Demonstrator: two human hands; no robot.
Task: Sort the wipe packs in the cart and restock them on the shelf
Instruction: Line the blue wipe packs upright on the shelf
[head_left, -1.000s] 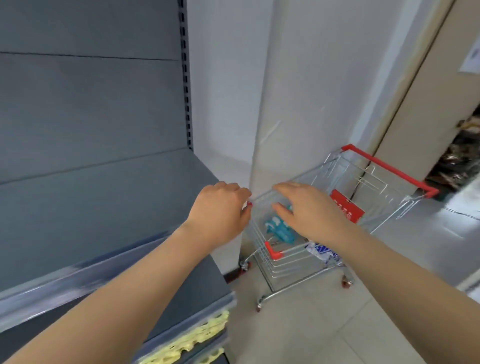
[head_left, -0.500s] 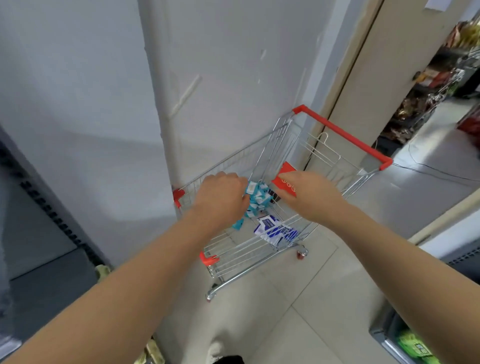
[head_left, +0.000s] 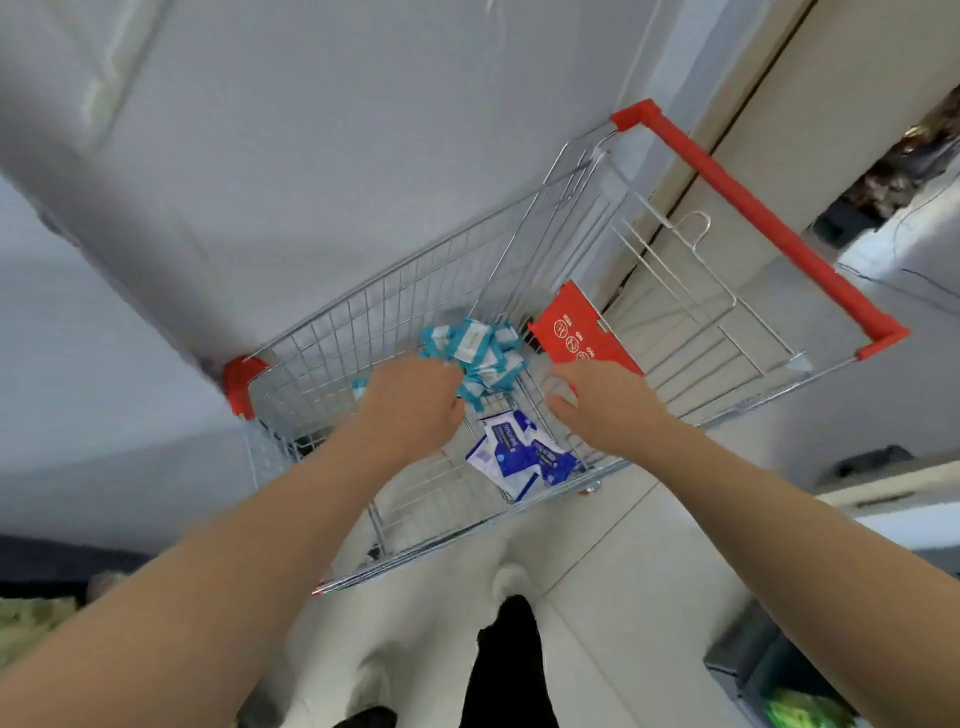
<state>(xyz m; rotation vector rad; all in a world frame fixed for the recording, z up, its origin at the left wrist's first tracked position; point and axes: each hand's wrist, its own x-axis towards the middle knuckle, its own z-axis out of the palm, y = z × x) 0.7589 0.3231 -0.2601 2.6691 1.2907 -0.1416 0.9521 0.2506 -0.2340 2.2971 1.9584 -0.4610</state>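
- Left hand (head_left: 410, 400) among teal wipe packs (head_left: 483, 353); fingers hidden, grip unclear.
- Right hand (head_left: 608, 410) spread, empty, above blue packs (head_left: 519, 457).
- Cart (head_left: 415, 291) sits beside far wall (head_left: 311, 156); floor (head_left: 649, 545) lies right.

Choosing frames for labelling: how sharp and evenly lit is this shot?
Head view: motion blur smears the wall and the teal packs; print on the blue packs is unreadable; wide-angle lens bows the wall's edges; light is soft and even.
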